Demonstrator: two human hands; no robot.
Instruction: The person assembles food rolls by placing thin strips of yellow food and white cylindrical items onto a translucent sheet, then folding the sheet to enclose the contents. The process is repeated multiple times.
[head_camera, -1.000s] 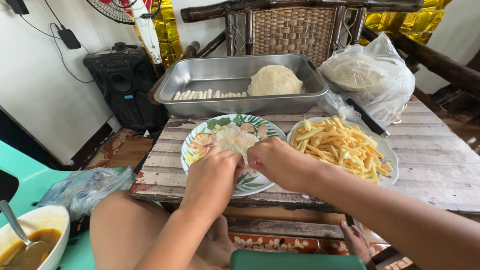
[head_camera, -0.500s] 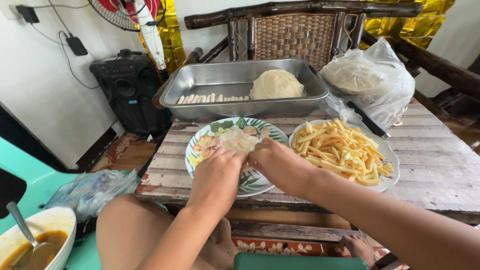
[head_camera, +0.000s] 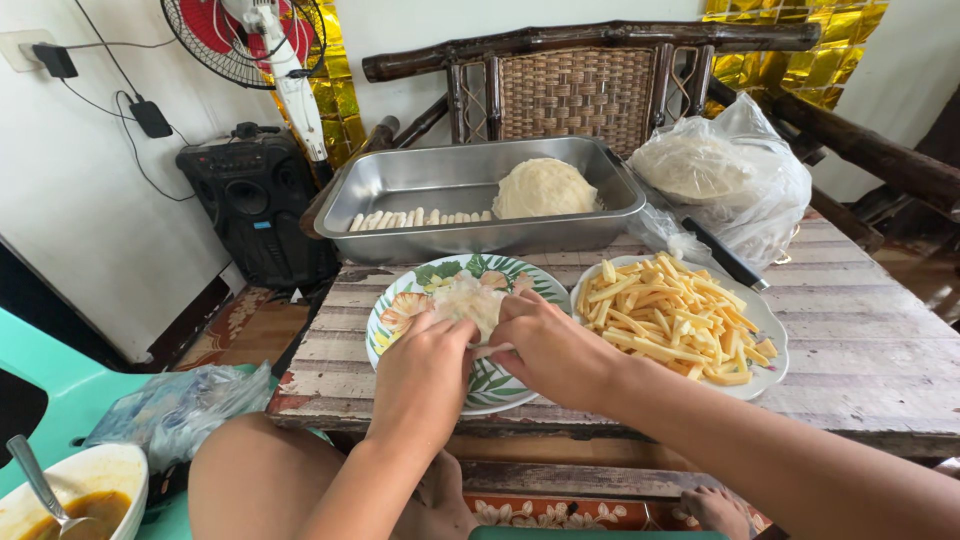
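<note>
Left hand (head_camera: 425, 375) and right hand (head_camera: 550, 345) both curled shut on the thin wrapper (head_camera: 468, 300), pinching it over the floral plate (head_camera: 400, 300). Since a second ago I see the fingers closer in, so I judge the rolling under way. Fries plate (head_camera: 765, 315) touches on the right; steel tray (head_camera: 440, 180) just behind; table edge (head_camera: 330, 410) right under my wrists.
</note>
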